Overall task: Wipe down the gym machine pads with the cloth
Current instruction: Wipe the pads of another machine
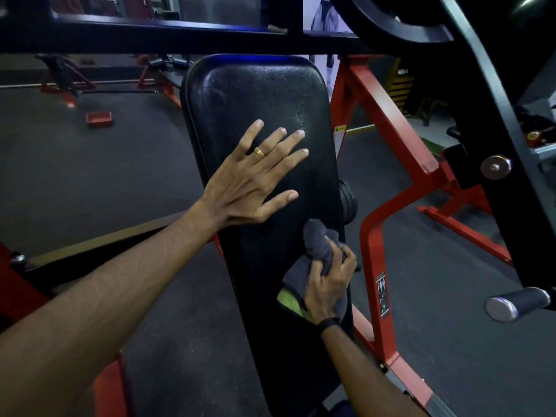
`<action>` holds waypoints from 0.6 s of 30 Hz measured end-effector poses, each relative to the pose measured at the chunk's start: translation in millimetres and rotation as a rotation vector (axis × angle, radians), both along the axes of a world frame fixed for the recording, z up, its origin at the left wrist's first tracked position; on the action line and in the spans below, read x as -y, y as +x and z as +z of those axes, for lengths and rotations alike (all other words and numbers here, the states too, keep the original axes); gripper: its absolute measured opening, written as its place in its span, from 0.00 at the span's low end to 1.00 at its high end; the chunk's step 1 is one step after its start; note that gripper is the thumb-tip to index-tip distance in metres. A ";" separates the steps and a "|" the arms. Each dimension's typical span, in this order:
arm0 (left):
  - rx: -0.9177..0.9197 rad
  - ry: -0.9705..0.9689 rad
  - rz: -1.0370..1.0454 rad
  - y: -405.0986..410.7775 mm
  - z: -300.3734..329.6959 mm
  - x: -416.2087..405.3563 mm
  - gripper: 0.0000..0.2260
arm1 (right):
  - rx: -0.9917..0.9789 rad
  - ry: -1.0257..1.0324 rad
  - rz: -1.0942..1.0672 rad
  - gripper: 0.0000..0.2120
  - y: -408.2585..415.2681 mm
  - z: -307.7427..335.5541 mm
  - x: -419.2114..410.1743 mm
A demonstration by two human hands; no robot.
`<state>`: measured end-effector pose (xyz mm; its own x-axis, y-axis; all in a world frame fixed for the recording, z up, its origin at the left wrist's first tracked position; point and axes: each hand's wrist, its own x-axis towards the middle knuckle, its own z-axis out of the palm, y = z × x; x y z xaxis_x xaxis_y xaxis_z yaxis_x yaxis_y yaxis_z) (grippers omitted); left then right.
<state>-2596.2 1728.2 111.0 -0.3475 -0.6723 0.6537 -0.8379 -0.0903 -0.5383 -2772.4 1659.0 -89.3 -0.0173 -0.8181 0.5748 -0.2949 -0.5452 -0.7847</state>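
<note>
A long black back pad (pixel 258 94) of a gym machine runs from top centre down to the bottom of the head view. My left hand (pixel 255 179) lies flat on the pad's middle, fingers spread, a gold ring on one finger. My right hand (pixel 329 284) is closed around a bunched grey cloth (pixel 316 239) and presses it against the pad's lower right edge. A yellow-green side of the cloth shows under my right wrist.
The machine's red steel frame (pixel 376 245) stands right of the pad. A black lever arm (pixel 493 121) with a chrome-capped handle (pixel 514 302) hangs at the right. A black crossbar (pixel 168 34) spans above the pad. Dark rubber floor (pixel 90 164) lies to the left, with other red equipment beyond.
</note>
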 end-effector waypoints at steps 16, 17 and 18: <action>0.200 0.144 -0.165 3.4 -5.1 -0.3 0.28 | 0.130 0.115 0.075 0.20 8.6 67.4 104.7; 0.199 0.141 -0.161 3.5 -5.1 -0.3 0.28 | 0.163 0.197 0.081 0.19 -1.6 48.3 101.8; 0.196 0.137 -0.160 3.2 -5.7 0.1 0.28 | 0.181 0.268 0.086 0.18 -12.2 29.9 95.8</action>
<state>-2593.0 1728.1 105.3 -0.5669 -0.6762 0.4706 -0.7148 0.1196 -0.6891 -2784.6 1563.2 -59.5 -0.0235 -0.9425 0.3334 -0.0995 -0.3296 -0.9389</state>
